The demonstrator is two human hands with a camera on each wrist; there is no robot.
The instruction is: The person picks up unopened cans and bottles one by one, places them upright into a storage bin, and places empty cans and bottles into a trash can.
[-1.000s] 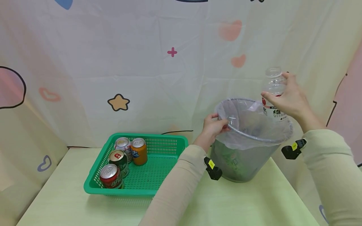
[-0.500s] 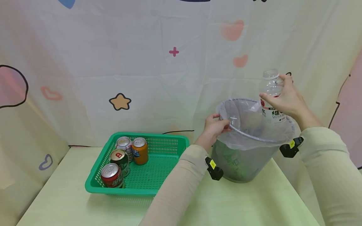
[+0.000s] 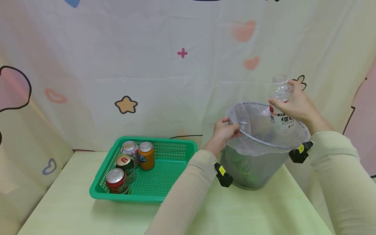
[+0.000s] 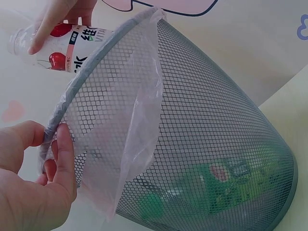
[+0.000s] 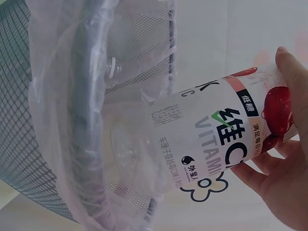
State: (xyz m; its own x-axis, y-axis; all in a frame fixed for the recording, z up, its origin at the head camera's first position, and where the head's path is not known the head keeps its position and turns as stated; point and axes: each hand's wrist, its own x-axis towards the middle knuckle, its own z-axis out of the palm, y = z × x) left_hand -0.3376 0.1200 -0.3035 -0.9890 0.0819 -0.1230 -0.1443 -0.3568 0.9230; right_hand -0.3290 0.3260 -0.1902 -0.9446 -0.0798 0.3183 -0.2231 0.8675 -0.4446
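My right hand [image 3: 299,106] grips a clear plastic bottle [image 3: 281,94] with a white cherry label and no cap. The bottle stands nearly upright, its base lowered inside the mouth of a mesh trash can [image 3: 249,169]. In the right wrist view the bottle's base [image 5: 130,149] is within the rim. With thumb and fingers, my left hand [image 3: 222,133] pinches the near-left rim, over the folded edge of a thin translucent liner bag [image 4: 144,120]. Through the mesh in the left wrist view, a green-labelled bottle [image 4: 221,185] lies at the bottom of the can.
Left of the can, a green plastic basket [image 3: 164,182] stands on the pale table [image 3: 229,212]. Grouped at its left side are an orange can [image 3: 146,156], a white can [image 3: 130,151], a dark green can [image 3: 125,167] and a red can [image 3: 117,181]. A patterned curtain [image 3: 164,81] hangs behind.
My right hand has lowered the bottle slightly and shifted it a little left, deeper into the can's mouth. My left hand keeps its pinch on the rim.
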